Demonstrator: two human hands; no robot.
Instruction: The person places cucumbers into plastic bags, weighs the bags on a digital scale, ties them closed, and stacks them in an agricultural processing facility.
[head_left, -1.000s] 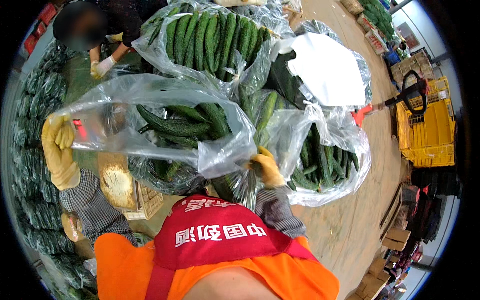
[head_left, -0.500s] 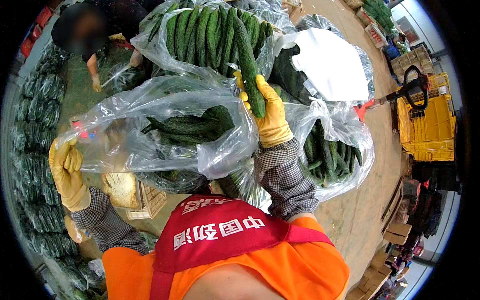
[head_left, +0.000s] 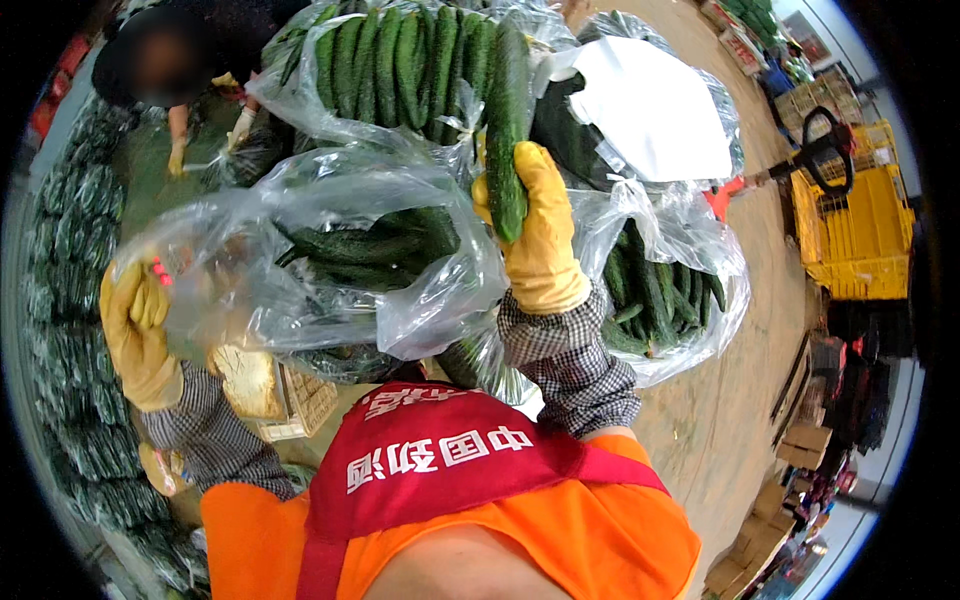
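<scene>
A long dark green cucumber stands nearly upright in my yellow-gloved right hand, its lower end against my palm. At the left, my yellow-gloved left hand is closed on the edge of a clear plastic bag and pulls it out sideways. Several cucumbers lie inside that bag, partly seen through the film. Beyond it, a larger open plastic bag holds a row of cucumbers. Another clear bag with cucumbers is right of my right forearm.
A white sheet covers a sack at the far right. Past it are a pallet jack handle and yellow crates. A co-worker's gloved hand handles a bag at the far left. Bagged cucumbers line the left side.
The cucumber in my right hand has turned more upright. The bag's left part has shifted beside my left hand, which still grips it. The co-worker's hands have moved slightly left.
</scene>
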